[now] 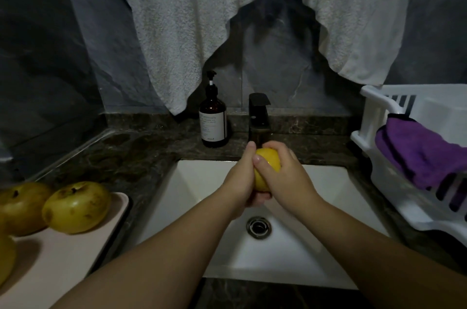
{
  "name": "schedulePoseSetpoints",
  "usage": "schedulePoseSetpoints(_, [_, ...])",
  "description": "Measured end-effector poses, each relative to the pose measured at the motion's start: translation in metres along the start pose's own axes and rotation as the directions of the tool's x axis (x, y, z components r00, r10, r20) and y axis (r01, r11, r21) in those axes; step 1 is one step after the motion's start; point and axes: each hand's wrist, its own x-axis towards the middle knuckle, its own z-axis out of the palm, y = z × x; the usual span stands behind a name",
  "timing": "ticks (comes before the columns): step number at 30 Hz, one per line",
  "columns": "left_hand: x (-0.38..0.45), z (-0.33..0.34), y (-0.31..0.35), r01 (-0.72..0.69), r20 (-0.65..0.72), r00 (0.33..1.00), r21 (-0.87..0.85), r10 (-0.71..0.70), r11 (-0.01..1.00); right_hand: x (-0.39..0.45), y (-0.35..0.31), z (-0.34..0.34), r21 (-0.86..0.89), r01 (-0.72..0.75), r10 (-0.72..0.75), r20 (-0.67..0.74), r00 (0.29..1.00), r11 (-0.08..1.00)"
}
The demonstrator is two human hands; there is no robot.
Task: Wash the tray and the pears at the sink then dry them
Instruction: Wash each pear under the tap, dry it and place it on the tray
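Hands: your left hand (240, 177) & right hand (283, 172) both curl round one pear (267, 164) over sink (202, 182).
Tray (75, 245): holds other pears, left on counter.

Tray (75, 245) with pears (75, 207) lies left of the sink (202, 182), rack (379, 157) right, faucet (258, 116) behind.

Both hands (265, 177) cupped together, gripping

Marble counter (141, 157): tray (75, 253), bottle (213, 121), rack (394, 177)
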Motion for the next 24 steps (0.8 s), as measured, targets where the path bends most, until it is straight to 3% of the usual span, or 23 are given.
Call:
schedulePoseSetpoints(2, [0.002,-0.003,0.0,0.0,0.014,1.0,0.013,0.0,1.0,0.002,0.004,0.0,-0.058,0.101,-0.099,0.039,0.994,0.993])
schedulePoseSetpoints(3, [0.004,-0.004,-0.001,-0.065,-0.014,0.998,0.054,0.066,0.996,0.003,0.005,0.001,-0.022,0.061,-0.059,0.071,0.996,0.998])
schedulePoseSetpoints(4, [0.007,-0.005,-0.002,-0.146,-0.041,0.988,0.101,0.151,0.984,0.005,0.004,0.004,0.065,-0.065,0.058,0.097,0.994,0.996])
schedulePoseSetpoints(6, [0.01,-0.004,-0.001,-0.279,-0.05,0.952,0.257,0.301,0.925,0.009,-0.002,0.004,0.244,-0.399,0.367,0.169,0.915,0.884])
schedulePoseSetpoints(7, [0.01,-0.004,-0.001,-0.309,-0.057,0.938,0.305,0.341,0.901,0.009,-0.002,0.002,0.254,-0.456,0.421,0.182,0.889,0.853])
schedulePoseSetpoints(8, [0.01,-0.003,0.0,-0.314,-0.072,0.933,0.309,0.352,0.898,0.009,-0.001,0.0,0.221,-0.42,0.388,0.176,0.905,0.88])
schedulePoseSetpoints(10, [0.005,-0.001,0.003,-0.27,-0.103,0.95,0.212,0.296,0.939,0.006,0.003,-0.004,0.114,-0.181,0.167,0.124,0.978,0.977])
schedulePoseSetpoints(12, [0.0,-0.002,0.006,-0.239,-0.074,0.966,0.123,0.249,0.963,0.004,0.006,-0.005,0.086,-0.01,-0.001,0.131,0.991,0.996])
schedulePoseSetpoints(13, [-0.001,-0.002,0.006,-0.245,-0.051,0.966,0.115,0.252,0.963,0.004,0.005,-0.003,0.111,-0.03,0.014,0.144,0.989,0.993])
schedulePoseSetpoints(16, [0.001,-0.001,0.002,-0.298,-0.038,0.952,0.115,0.304,0.948,0.005,-0.005,0.005,0.311,-0.318,0.295,0.12,0.948,0.896])
schedulePoseSetpoints(17, [0.0,0.0,0.002,-0.313,-0.066,0.944,0.126,0.323,0.941,0.007,-0.006,0.006,0.324,-0.355,0.346,0.087,0.934,0.877])
schedulePoseSetpoints(18, [0.0,0.001,0.003,-0.322,-0.11,0.935,0.137,0.337,0.937,0.006,-0.005,0.005,0.288,-0.339,0.34,0.048,0.939,0.896])
schedulePoseSetpoints(21, [-0.001,0.003,0.006,-0.334,-0.149,0.926,0.106,0.347,0.937,0.002,0.001,0.006,0.188,-0.134,0.14,-0.018,0.99,0.973])
schedulePoseSetpoints(23, [-0.003,0.001,0.006,-0.353,-0.098,0.926,0.104,0.363,0.93,0.003,-0.001,0.007,0.219,-0.137,0.136,0.019,0.991,0.966])
schedulePoseSetpoints(24, [-0.003,0.0,0.005,-0.363,-0.076,0.924,0.145,0.376,0.92,0.005,-0.003,0.008,0.273,-0.204,0.202,0.037,0.979,0.94])
